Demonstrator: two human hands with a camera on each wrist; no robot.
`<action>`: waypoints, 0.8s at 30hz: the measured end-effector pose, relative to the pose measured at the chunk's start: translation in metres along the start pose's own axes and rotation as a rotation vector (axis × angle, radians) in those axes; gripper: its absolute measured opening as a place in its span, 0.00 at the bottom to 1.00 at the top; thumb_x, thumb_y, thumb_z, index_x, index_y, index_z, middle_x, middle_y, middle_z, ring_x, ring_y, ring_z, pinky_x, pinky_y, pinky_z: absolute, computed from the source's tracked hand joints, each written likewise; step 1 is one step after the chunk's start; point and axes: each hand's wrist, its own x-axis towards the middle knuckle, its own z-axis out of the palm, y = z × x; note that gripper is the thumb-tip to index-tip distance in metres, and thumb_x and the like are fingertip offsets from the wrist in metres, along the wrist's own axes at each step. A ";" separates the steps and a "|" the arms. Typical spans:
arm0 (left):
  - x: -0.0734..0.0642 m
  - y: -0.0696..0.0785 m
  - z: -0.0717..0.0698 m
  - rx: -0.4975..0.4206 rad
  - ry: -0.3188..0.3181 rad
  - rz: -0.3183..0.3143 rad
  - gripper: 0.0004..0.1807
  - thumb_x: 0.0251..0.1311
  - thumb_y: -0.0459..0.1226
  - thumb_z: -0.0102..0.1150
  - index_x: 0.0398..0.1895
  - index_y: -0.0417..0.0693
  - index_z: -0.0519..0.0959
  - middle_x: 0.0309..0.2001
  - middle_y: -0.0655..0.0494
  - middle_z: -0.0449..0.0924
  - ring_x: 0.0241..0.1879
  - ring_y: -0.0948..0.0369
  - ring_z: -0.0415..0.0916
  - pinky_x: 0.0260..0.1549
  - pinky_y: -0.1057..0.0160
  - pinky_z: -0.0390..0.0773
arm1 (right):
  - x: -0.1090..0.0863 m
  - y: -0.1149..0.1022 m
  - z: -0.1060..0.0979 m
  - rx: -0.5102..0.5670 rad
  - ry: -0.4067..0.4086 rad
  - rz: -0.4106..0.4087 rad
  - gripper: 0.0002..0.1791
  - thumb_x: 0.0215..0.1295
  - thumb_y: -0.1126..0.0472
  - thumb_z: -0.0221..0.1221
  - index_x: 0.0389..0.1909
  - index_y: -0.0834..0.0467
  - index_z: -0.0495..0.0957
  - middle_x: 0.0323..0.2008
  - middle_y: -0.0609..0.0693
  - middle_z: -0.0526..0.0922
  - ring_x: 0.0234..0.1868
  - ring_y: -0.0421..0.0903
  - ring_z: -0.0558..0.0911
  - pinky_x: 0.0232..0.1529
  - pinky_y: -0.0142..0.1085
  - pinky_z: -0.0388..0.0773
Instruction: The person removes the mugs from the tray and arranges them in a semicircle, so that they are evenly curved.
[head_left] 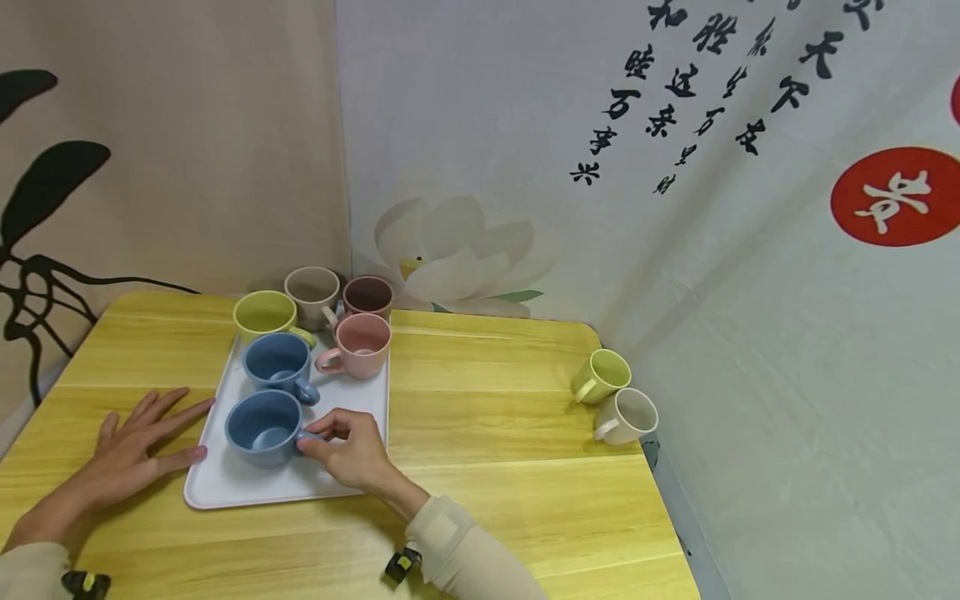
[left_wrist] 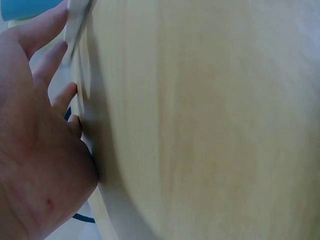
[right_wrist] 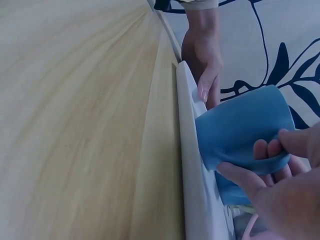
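Right fingers (head_left: 318,448): curled round the handle of the near blue cup (head_left: 264,428), pinching it.
Right hand (head_left: 352,450): resting over the white tray (head_left: 217,492).
Near blue cup: upright at the tray's front.
Left hand (head_left: 138,446): fingers straight and spread, flat on the yellow table (head_left: 487,433), fingertips touching the tray's left edge, holding nothing.
Tray: also bears a second blue cup (head_left: 277,363) and a pink cup (head_left: 360,344) behind.

A green cup (head_left: 601,375) and a cream cup (head_left: 627,415) are seen near the table's (head_left: 487,400) right edge. Behind hangs a calligraphy banner (head_left: 712,92).
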 end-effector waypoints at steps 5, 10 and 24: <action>0.000 0.001 -0.001 -0.017 -0.034 -0.024 0.45 0.82 0.56 0.60 0.92 0.49 0.57 0.91 0.23 0.36 0.87 0.18 0.17 0.72 0.14 0.06 | -0.005 -0.001 -0.006 0.027 0.029 -0.017 0.07 0.71 0.70 0.75 0.44 0.70 0.89 0.41 0.69 0.94 0.35 0.22 0.85 0.43 0.24 0.86; 0.000 0.002 -0.002 -0.027 -0.053 -0.048 0.46 0.82 0.57 0.59 0.92 0.47 0.56 0.91 0.24 0.33 0.86 0.19 0.14 0.72 0.15 0.04 | -0.011 -0.007 -0.015 0.040 0.049 -0.050 0.07 0.71 0.70 0.75 0.44 0.70 0.89 0.41 0.70 0.94 0.36 0.24 0.85 0.43 0.27 0.87; 0.000 0.001 -0.004 -0.043 -0.066 -0.029 0.48 0.81 0.56 0.62 0.93 0.48 0.54 0.91 0.23 0.31 0.87 0.21 0.10 0.71 0.13 0.05 | -0.037 -0.019 -0.052 0.093 0.078 -0.054 0.09 0.71 0.72 0.74 0.46 0.74 0.88 0.44 0.76 0.91 0.39 0.27 0.86 0.40 0.19 0.81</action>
